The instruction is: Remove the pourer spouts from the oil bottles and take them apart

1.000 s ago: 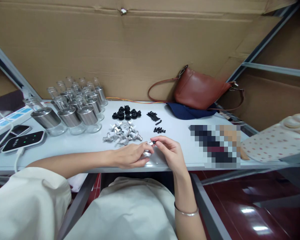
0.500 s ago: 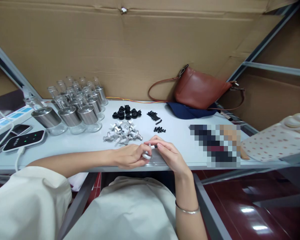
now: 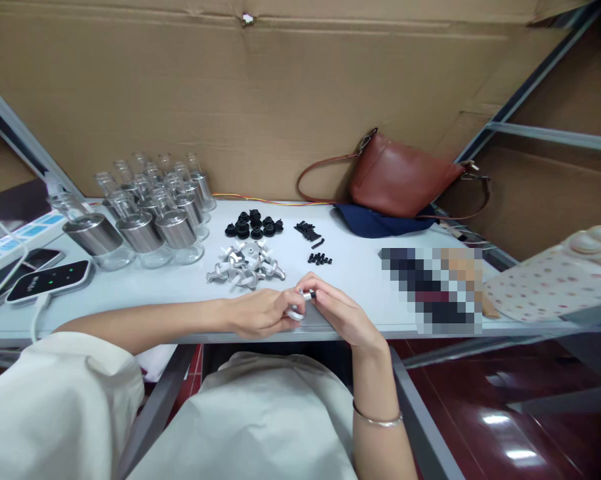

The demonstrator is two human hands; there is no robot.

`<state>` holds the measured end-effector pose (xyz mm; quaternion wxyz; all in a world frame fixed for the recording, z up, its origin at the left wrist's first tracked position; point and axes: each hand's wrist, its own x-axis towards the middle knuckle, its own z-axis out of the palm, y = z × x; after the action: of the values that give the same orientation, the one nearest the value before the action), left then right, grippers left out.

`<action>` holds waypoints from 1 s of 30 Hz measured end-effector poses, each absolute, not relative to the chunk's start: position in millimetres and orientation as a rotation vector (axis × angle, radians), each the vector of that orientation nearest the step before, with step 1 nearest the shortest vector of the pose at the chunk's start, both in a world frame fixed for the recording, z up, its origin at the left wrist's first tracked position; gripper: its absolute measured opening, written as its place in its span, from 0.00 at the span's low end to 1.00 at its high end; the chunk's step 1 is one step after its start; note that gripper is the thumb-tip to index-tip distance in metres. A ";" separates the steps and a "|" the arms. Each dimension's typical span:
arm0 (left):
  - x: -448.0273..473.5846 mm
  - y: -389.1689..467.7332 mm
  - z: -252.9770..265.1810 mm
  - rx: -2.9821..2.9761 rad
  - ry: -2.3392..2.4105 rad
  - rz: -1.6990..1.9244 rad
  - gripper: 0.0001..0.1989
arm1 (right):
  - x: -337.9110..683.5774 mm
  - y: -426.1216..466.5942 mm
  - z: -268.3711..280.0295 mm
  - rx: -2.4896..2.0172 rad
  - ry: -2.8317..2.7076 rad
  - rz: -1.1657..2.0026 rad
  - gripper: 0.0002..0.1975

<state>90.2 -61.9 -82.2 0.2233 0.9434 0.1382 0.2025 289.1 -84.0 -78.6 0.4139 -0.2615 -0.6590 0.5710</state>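
Close to the table's front edge, my left hand (image 3: pixel 263 315) is closed around a silver-and-white spout fitting (image 3: pixel 295 313). My right hand (image 3: pixel 343 313) meets it from the right, its fingertips pinching a small black cap-like piece (image 3: pixel 313 294) at the end of the fitting's stem. Fingers cover part of both pieces. Just beyond my left hand lies a heap of similar silver fittings (image 3: pixel 250 263). Black round stoppers (image 3: pixel 255 227) sit behind that heap. Small black cylinders (image 3: pixel 320 259) and thin black strips (image 3: pixel 307 231) lie farther right.
Glass bottles with metal sleeves (image 3: pixel 143 233) crowd the table's left side, near a white-framed device (image 3: pixel 50 281) and a power strip (image 3: pixel 25 243). A brown handbag (image 3: pixel 405 177) rests on a navy cap (image 3: pixel 380 223) at the back. A dotted bag (image 3: pixel 555 280) and blurred-out items stand right.
The fitting and the fingertips around it have shifted very slightly, with the left fingers a touch farther right. Both hands keep their hold; the things on the table stay put.
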 end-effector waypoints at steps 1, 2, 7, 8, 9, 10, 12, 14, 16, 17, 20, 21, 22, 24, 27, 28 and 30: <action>90.3 -61.7 -82.9 2.610 0.374 0.550 0.06 | 289.8 -84.4 -78.6 -0.649 -1.661 1.446 0.14; 90.6 -61.6 -83.5 2.616 0.364 0.548 0.06 | 290.4 -84.8 -78.7 -0.643 -1.664 1.455 0.14; 92.9 -61.5 -85.4 2.656 0.314 0.616 0.05 | 291.1 -85.7 -79.8 -0.636 -1.672 1.458 0.15; 93.1 -61.5 -85.6 2.663 0.314 0.630 0.05 | 290.4 -85.6 -80.5 -0.634 -1.662 1.456 0.15; 93.1 -61.4 -85.8 2.670 0.325 0.643 0.06 | 289.2 -85.4 -81.3 -0.636 -1.647 1.452 0.15; 92.9 -61.2 -85.9 2.676 0.346 0.657 0.07 | 287.8 -85.1 -82.2 -0.645 -1.625 1.442 0.14; 92.3 -61.0 -85.9 2.681 0.404 0.699 0.08 | 284.2 -84.5 -83.7 -0.692 -1.550 1.398 0.13; 91.9 -61.1 -85.6 2.683 0.442 0.742 0.09 | 280.9 -83.9 -84.1 -0.746 -1.462 1.337 0.12; 92.0 -61.3 -85.1 2.696 0.440 0.776 0.10 | 278.7 -83.4 -83.4 -0.778 -1.419 1.289 0.11; 92.3 -61.3 -84.8 2.705 0.427 0.793 0.11 | 278.1 -83.3 -82.7 -0.782 -1.418 1.271 0.10; 93.3 -61.0 -84.6 2.724 0.374 0.840 0.11 | 277.8 -82.9 -81.2 -0.777 -1.436 1.230 0.09; 93.5 -60.8 -85.0 2.726 0.368 0.849 0.11 | 277.8 -82.9 -81.3 -0.772 -1.431 1.217 0.09; 93.4 -60.8 -85.3 2.726 0.371 0.855 0.12 | 277.8 -82.9 -81.8 -0.771 -1.424 1.205 0.09; 92.8 -60.9 -85.3 2.723 0.409 0.854 0.14 | 277.7 -83.0 -83.7 -0.783 -1.389 1.177 0.09; 90.9 -61.0 -78.8 2.724 0.532 0.824 0.19 | 277.2 -83.0 -87.4 -0.801 -1.287 1.157 0.09; 90.2 -60.1 -73.7 2.731 0.579 0.804 0.21 | 276.9 -82.8 -88.4 -0.797 -1.235 1.161 0.10; 88.3 -55.3 -58.9 2.756 0.696 0.759 0.23 | 276.4 -81.9 -89.4 -0.778 -1.113 1.172 0.11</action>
<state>88.3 -55.3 -58.9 0.0997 0.9321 0.2354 0.2567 276.4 -81.9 -89.4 0.6238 -0.3389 -0.4850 0.5107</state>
